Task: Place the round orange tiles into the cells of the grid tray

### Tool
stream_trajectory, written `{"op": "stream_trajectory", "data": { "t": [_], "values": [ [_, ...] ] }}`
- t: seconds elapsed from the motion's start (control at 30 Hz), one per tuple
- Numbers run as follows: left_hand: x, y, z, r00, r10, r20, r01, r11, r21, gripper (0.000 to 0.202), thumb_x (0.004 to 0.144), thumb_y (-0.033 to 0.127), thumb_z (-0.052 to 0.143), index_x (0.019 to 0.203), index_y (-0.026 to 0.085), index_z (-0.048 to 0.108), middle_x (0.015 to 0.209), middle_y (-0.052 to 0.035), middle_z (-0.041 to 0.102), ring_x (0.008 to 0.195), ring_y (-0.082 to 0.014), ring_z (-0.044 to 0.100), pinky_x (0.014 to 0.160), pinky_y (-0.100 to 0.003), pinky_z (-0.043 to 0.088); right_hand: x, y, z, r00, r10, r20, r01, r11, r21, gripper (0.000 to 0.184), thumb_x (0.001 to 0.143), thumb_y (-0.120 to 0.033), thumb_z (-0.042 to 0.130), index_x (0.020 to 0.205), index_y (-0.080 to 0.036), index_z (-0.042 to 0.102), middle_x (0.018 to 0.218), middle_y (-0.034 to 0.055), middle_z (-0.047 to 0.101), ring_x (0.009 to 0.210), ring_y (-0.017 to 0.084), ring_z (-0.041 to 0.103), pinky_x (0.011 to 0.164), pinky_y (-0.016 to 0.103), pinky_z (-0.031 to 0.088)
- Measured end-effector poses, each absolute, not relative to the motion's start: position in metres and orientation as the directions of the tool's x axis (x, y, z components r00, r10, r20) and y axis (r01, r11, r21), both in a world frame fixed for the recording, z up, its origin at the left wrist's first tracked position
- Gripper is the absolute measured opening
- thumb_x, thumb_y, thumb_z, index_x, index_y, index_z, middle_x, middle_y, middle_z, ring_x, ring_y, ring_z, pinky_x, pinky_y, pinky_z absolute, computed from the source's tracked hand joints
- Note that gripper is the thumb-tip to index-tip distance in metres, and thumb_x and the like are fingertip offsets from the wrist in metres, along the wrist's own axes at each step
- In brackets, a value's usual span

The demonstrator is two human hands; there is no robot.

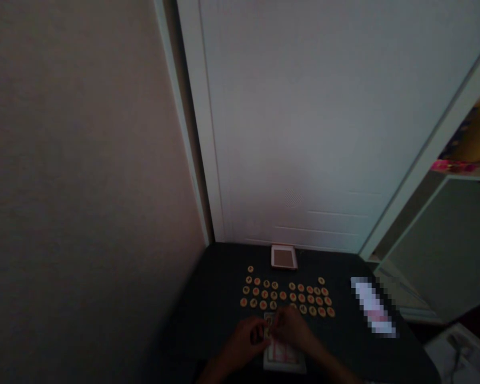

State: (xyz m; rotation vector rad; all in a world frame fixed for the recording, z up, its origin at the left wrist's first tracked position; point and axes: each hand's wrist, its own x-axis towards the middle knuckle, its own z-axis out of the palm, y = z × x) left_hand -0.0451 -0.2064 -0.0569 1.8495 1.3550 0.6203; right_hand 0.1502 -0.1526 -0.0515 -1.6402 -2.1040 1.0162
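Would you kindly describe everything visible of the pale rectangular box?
The pale rectangular box lies flat on the dark table, light-rimmed, with reddish lines on white inside; its material is unclear. Round game pieces sit at its far left. The left hand and right hand partly cover it; whether they touch it is unclear.

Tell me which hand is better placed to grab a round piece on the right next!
Probably the right hand: it's nearer those round pieces, while the left hand is farther left.

Discs (283, 295): marks too small to read — white-rimmed box (285, 367) partly hidden by fingers (280, 320).
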Motion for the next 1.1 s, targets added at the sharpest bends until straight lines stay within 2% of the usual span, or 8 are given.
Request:
{"op": "stream_trajectory", "data": {
  "t": [0.17, 0.27, 0.33, 0.47, 0.6, 0.87, 1.1],
  "values": [
    [-0.044, -0.205, -0.055, 0.302, 0.951, -0.059, 0.590, -0.138, 0.795, 0.034, 0.079, 0.032, 0.070, 0.111, 0.021, 0.068, 0.094, -0.0021, 0.069, 0.083, -0.0180, 0.059, 0.077, -0.025, 0.044, 0.154, -0.155, -0.054, -0.329, 0.926, -0.185, 0.682, 0.097, -0.724, 0.012, 0.067, -0.008, 0.064, 0.072, -0.015, 0.072, 0.067, 0.0036, 0.076, 0.063, 0.017, 0.069, 0.054, 0.019, 0.040],
    [-0.044, -0.203, -0.051, 0.322, 0.942, -0.096, 0.588, -0.119, 0.800, 0.033, 0.080, 0.032, 0.068, 0.111, 0.020, 0.068, 0.092, -0.0021, 0.068, 0.081, -0.0179, 0.060, 0.073, -0.025, 0.045, 0.167, -0.156, -0.050, -0.316, 0.932, -0.178, 0.654, 0.077, -0.753, 0.015, 0.071, -0.007, 0.059, 0.076, -0.016, 0.070, 0.064, 0.0009, 0.073, 0.056, 0.015, 0.067, 0.052, 0.019, 0.040],
    [-0.043, -0.202, -0.047, 0.333, 0.937, -0.104, 0.582, -0.117, 0.805, 0.034, 0.081, 0.033, 0.067, 0.112, 0.021, 0.067, 0.091, -0.0018, 0.068, 0.080, -0.0176, 0.059, 0.071, -0.024, 0.044, 0.181, -0.155, -0.047, -0.290, 0.944, -0.159, 0.639, 0.067, -0.766, 0.014, 0.072, -0.007, 0.058, 0.076, -0.017, 0.067, 0.069, 0.0016, 0.074, 0.060, 0.015, 0.067, 0.054, 0.019, 0.041],
    [-0.039, -0.200, -0.043, 0.281, 0.956, -0.083, 0.568, -0.096, 0.817, 0.043, 0.083, 0.036, 0.066, 0.123, 0.023, 0.061, 0.093, -0.0017, 0.067, 0.080, -0.0171, 0.058, 0.072, -0.025, 0.045, 0.214, -0.156, -0.044, -0.218, 0.969, -0.120, 0.620, 0.043, -0.783, 0.006, 0.075, -0.014, 0.060, 0.077, -0.018, 0.065, 0.074, 0.0023, 0.073, 0.070, 0.017, 0.067, 0.060, 0.022, 0.043],
    [-0.030, -0.195, -0.047, 0.183, 0.976, -0.116, 0.579, -0.011, 0.815, 0.056, 0.080, 0.039, 0.068, 0.131, 0.021, 0.053, 0.091, -0.0013, 0.065, 0.079, -0.0173, 0.059, 0.071, -0.025, 0.045, 0.237, -0.166, -0.047, -0.186, 0.976, -0.117, 0.546, 0.004, -0.838, 0.006, 0.078, -0.024, 0.060, 0.075, -0.019, 0.061, 0.068, 0.0002, 0.069, 0.066, 0.017, 0.065, 0.060, 0.023, 0.044],
    [-0.023, -0.191, -0.066, 0.142, 0.985, -0.096, 0.662, -0.022, 0.750, 0.045, 0.086, 0.039, 0.062, 0.125, 0.019, 0.053, 0.085, -0.0019, 0.064, 0.080, -0.0195, 0.062, 0.071, -0.026, 0.044, 0.247, -0.188, -0.046, -0.035, 0.989, -0.147, 0.486, -0.111, -0.867, 0.015, 0.075, -0.035, 0.067, 0.075, -0.022, 0.061, 0.070, 0.0000, 0.069, 0.069, 0.018, 0.065, 0.063, 0.025, 0.046],
    [-0.024, -0.188, -0.067, 0.188, 0.970, -0.153, 0.685, -0.018, 0.728, 0.048, 0.090, 0.038, 0.055, 0.133, 0.018, 0.047, 0.075, 0.0014, 0.065, 0.070, -0.0178, 0.064, 0.061, -0.024, 0.040, 0.241, -0.197, -0.072, -0.077, 0.977, -0.197, 0.316, -0.163, -0.934, 0.023, 0.074, -0.042, 0.066, 0.076, -0.021, 0.058, 0.068, -0.0009, 0.066, 0.063, 0.017, 0.065, 0.059, 0.025, 0.048]
  ]
}}
